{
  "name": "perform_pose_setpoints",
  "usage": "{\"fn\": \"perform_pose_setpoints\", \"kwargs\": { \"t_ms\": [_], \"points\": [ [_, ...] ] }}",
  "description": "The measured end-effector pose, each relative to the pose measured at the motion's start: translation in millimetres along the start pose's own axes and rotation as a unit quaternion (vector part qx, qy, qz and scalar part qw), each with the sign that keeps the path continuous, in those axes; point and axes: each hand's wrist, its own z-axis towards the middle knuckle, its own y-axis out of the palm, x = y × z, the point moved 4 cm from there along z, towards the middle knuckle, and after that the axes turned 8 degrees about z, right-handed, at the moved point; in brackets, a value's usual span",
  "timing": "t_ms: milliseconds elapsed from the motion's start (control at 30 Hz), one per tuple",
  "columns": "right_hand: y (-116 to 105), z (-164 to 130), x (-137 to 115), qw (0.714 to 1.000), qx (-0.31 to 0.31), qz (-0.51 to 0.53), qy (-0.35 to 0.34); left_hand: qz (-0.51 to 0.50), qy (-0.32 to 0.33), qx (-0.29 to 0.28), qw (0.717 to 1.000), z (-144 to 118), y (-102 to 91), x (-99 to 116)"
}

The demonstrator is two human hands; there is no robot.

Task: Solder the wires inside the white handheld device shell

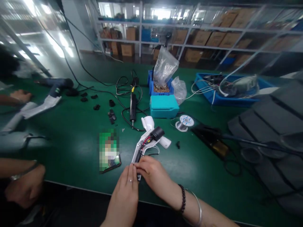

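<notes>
Item: opened white gun-shaped housing (147, 142), lying flat on the green table (71, 138), just in front of the teal box (164, 106) and a little toward the person. Long axis runs diagonally: the grip end points down-left toward the person, the upper end up-right toward the teal box. A black cylindrical part (157, 133) sits in the upper end; red and yellow wires show inside the shell. A second white shell piece (148, 122) lies just behind it, nearer the box.

Left hand (126, 192): fingers narrow, tips pinched at the grip end of the housing; a ring shows on one finger. Right hand (152, 173): fingers curled close, pressing the same end from the other side, touching the left fingertips. What small part lies between them cannot be told.

Around the teal box: blue bin (151, 90) with a clear plastic bag (164, 67) right behind it; solder spool (186, 121) just to its right; black corded tool (133, 108) just to its left, cable looping by the housing; small black parts (111, 115) scattered farther left. A phone (109, 152), screen blurred, lies beside the housing on the far side from the spool. Blue tray (221, 99) of cables well to the box's right; black foam mats (272, 126) beyond. Another person's hand (26, 186) rests at the table edge, well to the left.
</notes>
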Motion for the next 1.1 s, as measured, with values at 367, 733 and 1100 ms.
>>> {"fn": "perform_pose_setpoints", "kwargs": {
  "t_ms": [367, 733, 1100],
  "points": [
    [-66.0, -7.3, 12.7, 0.966, 0.188, -0.161, -0.07, 0.042, 0.023, -0.088, 0.995, 0.8, 17.6, 1.8],
    [-184.3, 107.9, 18.3, 0.96, 0.132, -0.248, -0.005, 0.067, 0.017, -0.016, 0.997, -6.8, 23.0, 2.1],
    [-104.3, 155.7, 18.5, 0.983, -0.107, -0.146, 0.006, -0.003, -0.017, -0.054, 0.998, -2.2, 1.6, 11.8]
  ]
}}
